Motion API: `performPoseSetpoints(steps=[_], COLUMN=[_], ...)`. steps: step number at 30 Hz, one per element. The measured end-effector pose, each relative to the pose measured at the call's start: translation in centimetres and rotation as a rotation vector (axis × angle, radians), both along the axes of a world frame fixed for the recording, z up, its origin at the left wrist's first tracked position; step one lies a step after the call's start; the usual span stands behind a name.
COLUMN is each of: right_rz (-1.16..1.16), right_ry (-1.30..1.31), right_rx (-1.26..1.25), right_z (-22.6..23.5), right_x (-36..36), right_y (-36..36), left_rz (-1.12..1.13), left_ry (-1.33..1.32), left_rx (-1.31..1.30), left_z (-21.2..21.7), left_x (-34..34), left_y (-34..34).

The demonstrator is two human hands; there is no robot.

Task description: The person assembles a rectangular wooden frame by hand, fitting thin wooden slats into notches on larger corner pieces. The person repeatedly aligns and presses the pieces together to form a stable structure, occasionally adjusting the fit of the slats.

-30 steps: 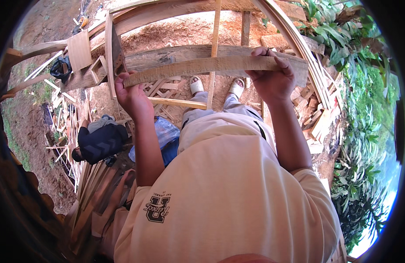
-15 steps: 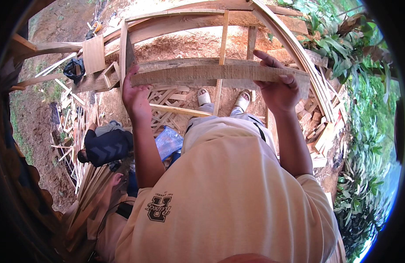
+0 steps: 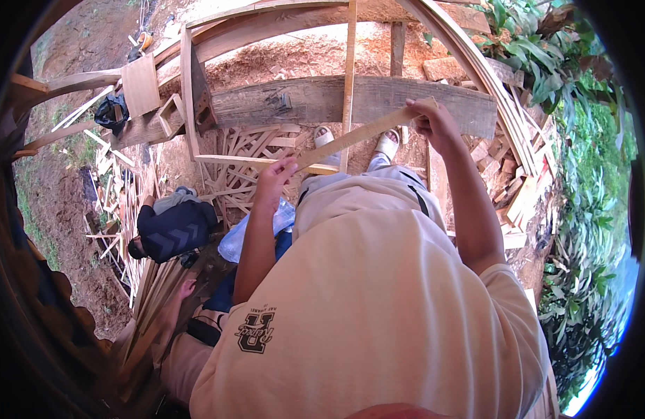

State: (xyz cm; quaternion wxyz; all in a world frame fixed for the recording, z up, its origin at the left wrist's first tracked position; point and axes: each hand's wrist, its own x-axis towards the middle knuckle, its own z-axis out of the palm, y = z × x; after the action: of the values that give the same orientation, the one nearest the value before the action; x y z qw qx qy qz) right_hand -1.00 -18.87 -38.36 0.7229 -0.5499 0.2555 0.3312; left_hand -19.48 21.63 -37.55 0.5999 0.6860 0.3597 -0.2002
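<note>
A thin wooden slat (image 3: pixel 361 134) is held out in front of my body, slanting from near my belly on the left up to the far right. My left hand (image 3: pixel 272 183) closes on its nearer end, thumb along the top. At the far end, the fingers of my right hand (image 3: pixel 434 126) pinch the wood. Beyond it lies a wide weathered plank (image 3: pixel 427 98). Part of a light rectangular wooden frame (image 3: pixel 348 70) shows past the slat, one of its bars passing beneath it.
Loose wood strips (image 3: pixel 259 143) lie left of my feet, and cut blocks (image 3: pixel 497 160) at the right. A crouching person (image 3: pixel 174 227) in dark clothes is at the left. Another person's hand (image 3: pixel 187 288) shows nearer me. A black bag (image 3: pixel 111 114) hangs at the far left; plants (image 3: pixel 581 300) line the right.
The slat has gone from level to slanted, showing a narrower side. My left hand has come down toward my body and inward; the right hand has shifted slightly.
</note>
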Motion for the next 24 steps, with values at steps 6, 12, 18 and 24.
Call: performPoseSetpoints(steps=[6,12,18,24], right_rz=[0.069,-0.059,-0.018,-0.011], right_ry=[0.130,0.058,0.027,-0.052], right_rx=[0.105,-0.107,-0.248,-0.219], right_z=[-6.7,-12.2,-15.3,-16.6], right_x=[2.9,4.9,5.4,5.6], right_y=[-0.2,3.6,8.1,9.5], left_rz=[0.044,0.102,0.376,0.456], left_ry=[0.179,0.319,0.370,0.332], left_rx=[-0.096,-0.069,-0.283,-0.383], left_z=[-5.2,-9.7,-13.5,-13.9], left_x=[-4.2,-5.1,-7.9,-7.2], left_y=[-5.6,-9.9,-12.4,-12.6])
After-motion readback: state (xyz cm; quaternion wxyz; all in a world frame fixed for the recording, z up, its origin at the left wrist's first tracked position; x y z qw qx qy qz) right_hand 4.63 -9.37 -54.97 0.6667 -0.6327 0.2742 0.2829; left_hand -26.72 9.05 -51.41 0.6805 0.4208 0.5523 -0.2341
